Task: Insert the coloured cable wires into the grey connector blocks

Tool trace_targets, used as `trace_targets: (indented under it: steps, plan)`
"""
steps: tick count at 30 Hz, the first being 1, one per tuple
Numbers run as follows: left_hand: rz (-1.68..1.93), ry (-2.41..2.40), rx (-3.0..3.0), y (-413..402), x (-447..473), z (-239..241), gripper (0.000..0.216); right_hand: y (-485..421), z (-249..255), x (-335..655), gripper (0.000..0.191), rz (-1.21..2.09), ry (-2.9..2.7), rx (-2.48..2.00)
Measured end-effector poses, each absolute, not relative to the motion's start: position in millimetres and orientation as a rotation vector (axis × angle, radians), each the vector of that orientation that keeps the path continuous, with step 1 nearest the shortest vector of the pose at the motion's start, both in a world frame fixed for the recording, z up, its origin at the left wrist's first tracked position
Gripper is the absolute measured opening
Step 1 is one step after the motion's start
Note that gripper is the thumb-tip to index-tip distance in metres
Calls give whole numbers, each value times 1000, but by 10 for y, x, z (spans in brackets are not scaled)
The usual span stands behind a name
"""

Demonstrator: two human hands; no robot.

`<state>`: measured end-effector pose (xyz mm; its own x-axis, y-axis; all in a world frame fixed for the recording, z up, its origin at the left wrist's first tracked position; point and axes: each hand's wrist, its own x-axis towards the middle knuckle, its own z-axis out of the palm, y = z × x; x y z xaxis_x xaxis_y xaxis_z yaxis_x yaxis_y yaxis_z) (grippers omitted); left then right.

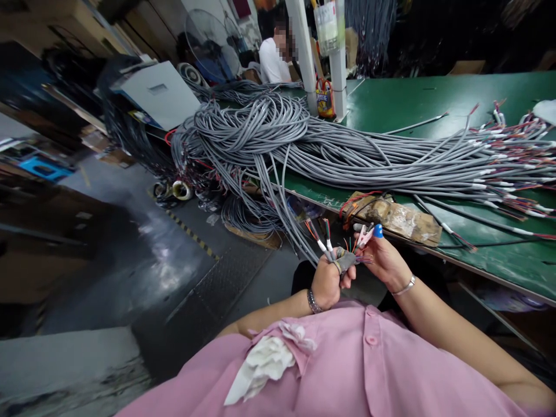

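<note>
My left hand (328, 282) is closed around the ends of a few grey cables (299, 234), held in front of my body. White sleeves (324, 245) and thin coloured wires stick up above the fist, and a grey covering wraps the thumb. More fine wires (364, 259) fan out from this fist toward my right hand (384, 260). That hand is closed on a small pale pink tool (364, 236), whose exact kind is unclear, held close to the wires. A blue cap (377, 231) covers one of its fingertips.
A big bundle of grey cables (347, 147) lies across the green table (391, 98), stripped ends at the right. A taped cardboard piece (399, 219) sits at the table edge. A white box (156, 92) stands left. A person (273, 61) in white sits behind a post (303, 46).
</note>
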<state>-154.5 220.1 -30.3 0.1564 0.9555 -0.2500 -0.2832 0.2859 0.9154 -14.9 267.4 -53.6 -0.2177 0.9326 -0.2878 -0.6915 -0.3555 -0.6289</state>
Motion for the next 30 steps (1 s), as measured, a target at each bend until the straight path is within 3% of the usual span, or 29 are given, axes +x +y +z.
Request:
trace_targets:
  steps: [5,18,22,30]
  plan:
    - [1060,1024,858,2204,-1549,-371,30,2698,-548,-205,29,1711,-332,-741]
    - [1098,1039,831,2104,-1648,-324,31,2641,-579,-90,43,1884,-466,-672]
    - [1195,1035,865,2128,-1633,-281,31,2641,-554,-88,27,1759,-569,-741]
    - [1192,1061,933,2193,-1587,-256,34,2578,-609,-104,35,1361,-846,-961]
